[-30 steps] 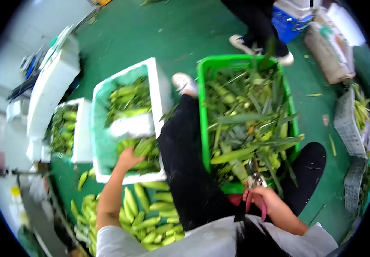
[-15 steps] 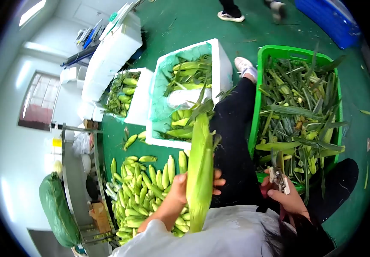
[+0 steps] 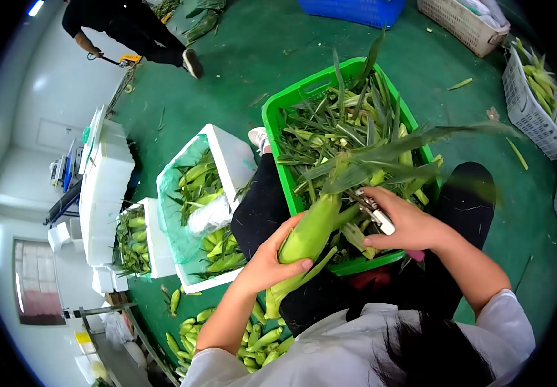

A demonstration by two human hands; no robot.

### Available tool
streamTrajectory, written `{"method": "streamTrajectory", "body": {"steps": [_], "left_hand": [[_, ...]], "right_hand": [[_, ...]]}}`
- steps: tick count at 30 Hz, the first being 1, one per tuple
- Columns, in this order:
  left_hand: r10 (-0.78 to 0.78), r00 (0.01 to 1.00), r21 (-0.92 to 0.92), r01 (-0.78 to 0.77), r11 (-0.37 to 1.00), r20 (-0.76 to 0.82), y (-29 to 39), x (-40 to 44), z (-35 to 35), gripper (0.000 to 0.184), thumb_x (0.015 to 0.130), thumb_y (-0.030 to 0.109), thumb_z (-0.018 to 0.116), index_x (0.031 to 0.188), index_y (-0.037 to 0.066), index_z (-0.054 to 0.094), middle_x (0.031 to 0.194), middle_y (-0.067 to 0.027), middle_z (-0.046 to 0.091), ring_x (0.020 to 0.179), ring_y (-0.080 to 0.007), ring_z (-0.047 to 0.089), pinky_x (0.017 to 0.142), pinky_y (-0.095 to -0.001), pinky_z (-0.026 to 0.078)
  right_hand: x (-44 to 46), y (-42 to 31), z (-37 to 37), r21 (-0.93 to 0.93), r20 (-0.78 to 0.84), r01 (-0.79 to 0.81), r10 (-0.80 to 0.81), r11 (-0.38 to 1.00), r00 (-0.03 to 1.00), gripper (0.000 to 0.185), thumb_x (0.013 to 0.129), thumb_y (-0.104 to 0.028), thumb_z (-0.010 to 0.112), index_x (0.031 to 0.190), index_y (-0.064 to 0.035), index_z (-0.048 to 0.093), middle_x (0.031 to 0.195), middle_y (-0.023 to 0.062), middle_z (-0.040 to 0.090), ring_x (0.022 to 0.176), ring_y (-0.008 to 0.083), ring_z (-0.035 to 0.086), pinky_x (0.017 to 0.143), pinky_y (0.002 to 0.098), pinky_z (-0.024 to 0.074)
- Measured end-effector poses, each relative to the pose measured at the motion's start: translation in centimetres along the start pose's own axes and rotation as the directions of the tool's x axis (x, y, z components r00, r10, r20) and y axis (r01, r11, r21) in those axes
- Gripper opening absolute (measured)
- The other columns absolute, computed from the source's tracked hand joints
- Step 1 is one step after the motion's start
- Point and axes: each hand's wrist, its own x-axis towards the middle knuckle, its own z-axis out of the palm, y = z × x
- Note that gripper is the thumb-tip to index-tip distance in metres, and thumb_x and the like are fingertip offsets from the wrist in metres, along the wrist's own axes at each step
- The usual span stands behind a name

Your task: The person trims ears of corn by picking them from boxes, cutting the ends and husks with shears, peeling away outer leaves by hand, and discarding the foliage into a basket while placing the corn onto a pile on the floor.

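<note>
My left hand (image 3: 267, 263) is wrapped round a green ear of corn (image 3: 311, 229) in its husk. The ear is tilted, its leafy end pointing up and away over the crate, with long leaves reaching to the right. My right hand (image 3: 409, 222) grips metal pruning shears (image 3: 379, 217) close beside the leafy end. The blades are partly hidden by husk and leaves, so whether they touch the ear I cannot tell. Beneath both is a green plastic crate (image 3: 277, 138) heaped with cut leaves and husks (image 3: 330, 122).
A white foam box (image 3: 230, 151) lined with green film holds corn, left of my leg. Another foam box (image 3: 156, 242) stands beyond it. Trimmed ears (image 3: 265, 338) lie piled on the floor. Baskets (image 3: 530, 116) stand at right. A person (image 3: 143, 32) walks at the upper left.
My view has turned rightward. The ear has moved over the crate, tipping its leafy end away. My right hand has brought the shears up to that end.
</note>
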Motion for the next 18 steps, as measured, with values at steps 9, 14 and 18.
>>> {"method": "streamTrajectory", "body": {"steps": [9, 14, 18], "left_hand": [[-0.271, 0.883, -0.496, 0.445, 0.746, 0.384, 0.1, -0.1, 0.0, 0.082, 0.082, 0.033, 0.074, 0.144, -0.002, 0.036, 0.119, -0.0199, 0.058, 0.103, -0.0299, 0.064, 0.089, -0.0406, 0.053], [-0.248, 0.855, -0.623, 0.505, 0.597, 0.455, -0.6, -0.8, -0.1, 0.084, 0.078, 0.043, 0.076, 0.138, -0.003, 0.04, 0.099, -0.0221, 0.06, 0.082, -0.0305, 0.066, 0.069, -0.0395, 0.057], [-0.163, 0.89, -0.516, 0.388, 0.764, 0.427, -1.5, 0.5, 0.1, 0.089, 0.072, 0.047, 0.081, 0.136, -0.002, 0.043, 0.103, -0.0178, 0.062, 0.089, -0.0249, 0.064, 0.075, -0.0353, 0.054]], "right_hand": [[0.6, 1.9, -0.1, 0.131, 0.182, 0.118, -0.141, 0.984, 0.973, 0.093, 0.074, -0.038, 0.081, 0.143, 0.0063, 0.037, 0.132, 0.0245, 0.052, 0.124, 0.0342, 0.052, 0.106, 0.038, 0.0394], [0.1, 0.4, -0.4, 0.358, 0.262, -0.104, 0.007, 0.928, 0.965, 0.057, 0.078, -0.029, 0.081, 0.121, 0.001, 0.06, 0.083, 0.0059, 0.065, 0.074, 0.0147, 0.062, 0.068, 0.0273, 0.0503], [-2.5, 1.1, 1.9, 0.781, 0.175, -0.26, 0.2, 0.568, 0.964, 0.029, 0.085, -0.021, 0.074, 0.106, -0.0036, 0.063, 0.074, 0.0007, 0.059, 0.062, 0.0089, 0.056, 0.055, 0.0245, 0.046]]}}
